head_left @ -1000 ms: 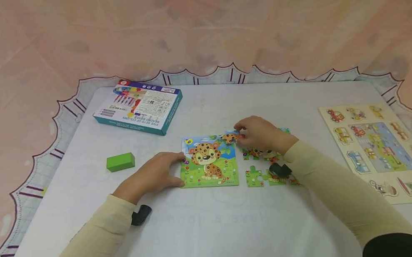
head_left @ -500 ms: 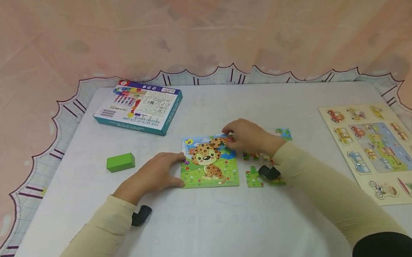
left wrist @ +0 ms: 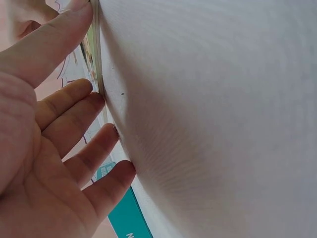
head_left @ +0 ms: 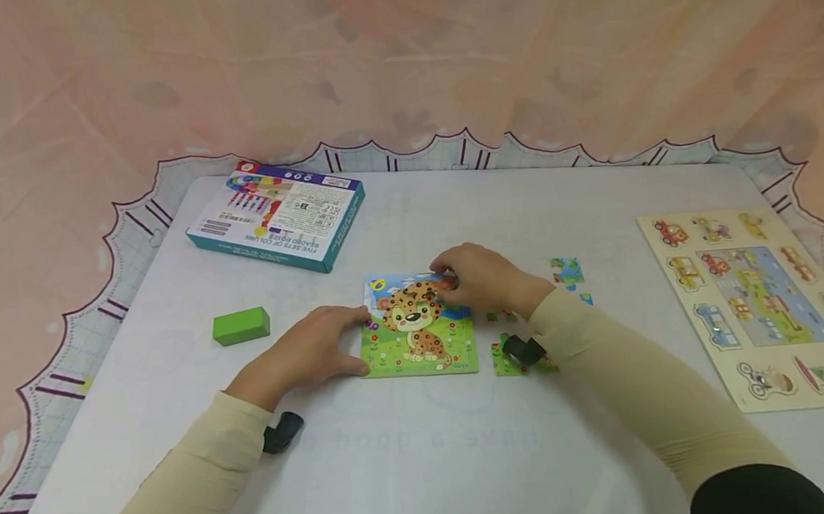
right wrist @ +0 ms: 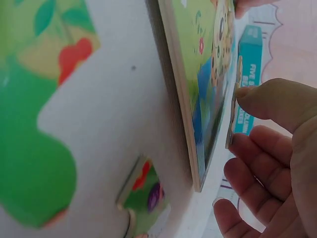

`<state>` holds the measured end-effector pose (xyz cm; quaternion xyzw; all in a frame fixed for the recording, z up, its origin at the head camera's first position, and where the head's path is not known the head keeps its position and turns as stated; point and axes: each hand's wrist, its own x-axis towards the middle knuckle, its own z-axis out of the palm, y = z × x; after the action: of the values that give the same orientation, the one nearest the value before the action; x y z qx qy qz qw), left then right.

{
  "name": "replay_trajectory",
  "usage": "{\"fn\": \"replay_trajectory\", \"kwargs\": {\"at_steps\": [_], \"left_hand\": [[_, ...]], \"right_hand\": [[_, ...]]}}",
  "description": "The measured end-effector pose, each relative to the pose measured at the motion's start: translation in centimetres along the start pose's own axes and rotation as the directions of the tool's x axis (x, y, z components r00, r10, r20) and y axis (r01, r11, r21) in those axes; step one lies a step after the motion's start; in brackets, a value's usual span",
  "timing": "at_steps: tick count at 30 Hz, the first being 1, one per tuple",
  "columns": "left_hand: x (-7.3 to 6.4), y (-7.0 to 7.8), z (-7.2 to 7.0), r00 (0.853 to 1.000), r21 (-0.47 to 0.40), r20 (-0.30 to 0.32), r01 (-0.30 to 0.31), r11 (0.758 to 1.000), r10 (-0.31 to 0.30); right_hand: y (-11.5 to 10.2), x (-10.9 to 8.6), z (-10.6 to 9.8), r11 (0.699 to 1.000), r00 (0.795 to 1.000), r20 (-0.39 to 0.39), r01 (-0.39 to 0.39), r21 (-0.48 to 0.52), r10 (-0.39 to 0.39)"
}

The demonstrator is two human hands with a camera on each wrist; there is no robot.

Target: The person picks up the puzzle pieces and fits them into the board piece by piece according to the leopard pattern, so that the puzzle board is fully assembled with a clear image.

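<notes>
A puzzle board (head_left: 392,355) printed with a cartoon leopard on grass lies on the white table. My left hand (head_left: 319,344) rests at its left edge, with thumb and fingertips against the side and the fingers fairly straight. Over the board's upper right part, my right hand (head_left: 485,278) pinches a spotted jigsaw piece (right wrist: 234,114) between thumb and fingers. In the right wrist view that piece appears edge-on, raised above the board. The right hand covers the board's upper right corner in the head view.
Loose jigsaw pieces (head_left: 567,272) lie right of the board, partly behind the right forearm. Another green piece (head_left: 507,361) is nearer the front. A wooden vehicle puzzle (head_left: 725,366) lies far right. A green block (head_left: 242,325) and a flat teal-edged box (head_left: 280,216) are at left.
My right hand has moved left from the board's upper right corner, carrying the spotted jigsaw piece farther over the board. The left hand has stayed at the left edge.
</notes>
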<state>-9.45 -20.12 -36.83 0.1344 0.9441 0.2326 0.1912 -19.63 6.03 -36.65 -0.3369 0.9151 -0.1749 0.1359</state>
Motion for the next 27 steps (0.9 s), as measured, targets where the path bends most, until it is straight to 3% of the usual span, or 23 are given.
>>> {"fn": "replay_trajectory", "kwargs": {"at_steps": [27], "left_hand": [[0.0,-0.1,0.0,1.0,0.004,-0.011,-0.019,1.0,0.019]], "right_hand": [[-1.4,1.3,1.3,0.998,0.999,0.017,-0.05,-0.028,0.05]]}}
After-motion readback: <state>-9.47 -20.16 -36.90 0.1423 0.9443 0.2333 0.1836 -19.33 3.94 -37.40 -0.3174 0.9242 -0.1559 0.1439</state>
